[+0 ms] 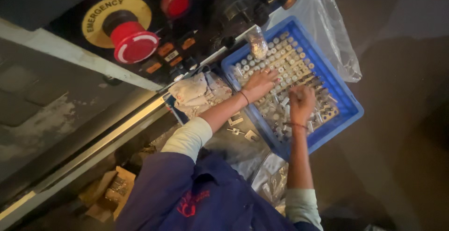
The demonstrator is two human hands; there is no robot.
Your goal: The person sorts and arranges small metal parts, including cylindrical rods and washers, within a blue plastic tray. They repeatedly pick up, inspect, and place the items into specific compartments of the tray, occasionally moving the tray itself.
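A blue plastic tray (348, 101) holds rows of several small round metal parts and loose metal pieces. My left hand (260, 82) lies on the parts at the tray's left side with its fingers spread; it wears a ring and a wrist thread. My right hand (301, 101) is over the middle of the tray, seen from the back and blurred. Its fingers curl down among the pieces, and what they hold is hidden.
A machine control panel with a red mushroom stop button (133, 41) and a red round button (176, 2) stands at the upper left. A clear plastic bag (336, 39) lies beside the tray, a crumpled cloth (196, 93) and loose metal brackets (238, 126) to its left, a cardboard box (110, 191) below.
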